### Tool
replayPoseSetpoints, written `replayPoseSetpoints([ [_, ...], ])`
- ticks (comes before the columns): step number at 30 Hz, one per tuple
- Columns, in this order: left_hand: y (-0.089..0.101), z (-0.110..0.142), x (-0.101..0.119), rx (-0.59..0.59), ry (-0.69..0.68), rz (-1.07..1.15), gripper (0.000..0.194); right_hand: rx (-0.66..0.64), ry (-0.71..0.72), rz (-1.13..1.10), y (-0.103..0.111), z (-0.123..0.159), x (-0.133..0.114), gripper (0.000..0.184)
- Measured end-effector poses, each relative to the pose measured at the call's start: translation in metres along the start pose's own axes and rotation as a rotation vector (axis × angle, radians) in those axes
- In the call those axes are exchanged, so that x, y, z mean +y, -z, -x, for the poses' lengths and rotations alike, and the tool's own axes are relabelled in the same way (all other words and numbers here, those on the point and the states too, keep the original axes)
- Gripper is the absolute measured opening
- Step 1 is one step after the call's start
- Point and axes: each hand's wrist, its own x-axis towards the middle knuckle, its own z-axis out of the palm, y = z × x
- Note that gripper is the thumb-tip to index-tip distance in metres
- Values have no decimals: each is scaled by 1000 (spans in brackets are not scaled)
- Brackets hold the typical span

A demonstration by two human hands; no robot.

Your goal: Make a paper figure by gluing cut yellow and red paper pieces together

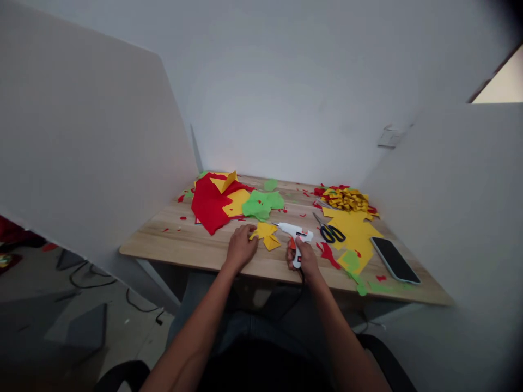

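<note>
My right hand [305, 258] is wrapped round the handle of a white hot glue gun [295, 232], whose nozzle points left toward a small yellow paper piece [266, 235]. My left hand [241, 246] rests on the wooden table [183, 242] with fingers curled, its fingertips pressing the left edge of that yellow piece. The gun's black cord drops off the table's front edge toward my lap.
Red, yellow and green paper sheets [216, 204] lie at the back left. Black-handled scissors [330, 231] rest on yellow paper at right, beside a dark phone [394, 259]. A pile of folded yellow and red pieces [346, 199] sits at the back right. White partitions flank the table.
</note>
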Motion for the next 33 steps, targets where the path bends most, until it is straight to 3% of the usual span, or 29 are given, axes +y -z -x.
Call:
replayPoseSetpoints([
  [8,1,-1,-4,-7,36,19,20,-75,-6,37,-2,2,-6,48],
  [33,3,-2,-2,-26,61,23,18,-96,24,44,3,3,-4,48],
])
